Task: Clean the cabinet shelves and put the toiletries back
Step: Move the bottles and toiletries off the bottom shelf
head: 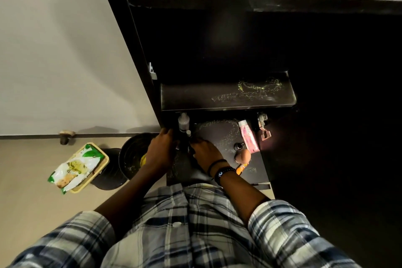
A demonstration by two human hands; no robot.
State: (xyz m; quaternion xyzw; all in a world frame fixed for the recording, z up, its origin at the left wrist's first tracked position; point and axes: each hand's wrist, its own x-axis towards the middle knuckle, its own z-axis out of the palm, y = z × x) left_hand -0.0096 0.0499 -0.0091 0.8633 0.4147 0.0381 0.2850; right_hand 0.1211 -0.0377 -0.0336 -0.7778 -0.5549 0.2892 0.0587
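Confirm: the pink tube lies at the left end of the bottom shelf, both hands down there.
Wrong side. The head view shows the pink tube at the right end of the bottom shelf, with left hand and right hand down there.

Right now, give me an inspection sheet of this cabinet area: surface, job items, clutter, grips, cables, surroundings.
Surface: bottom shelf dark with pale streaks; middle shelf also streaked.
Job's things: bottle upright at back left; pink tube lying at right; tan egg-shaped item just in front of it.
Clutter: orange item beside the right wrist, too small to identify.
Grips: left grip at the cabinet's left edge; right grip low over the bottom shelf; what either holds is lost in the dark.
Cables: nothing seen.
Surroundings: black bin and basket with a packet on the floor, left.
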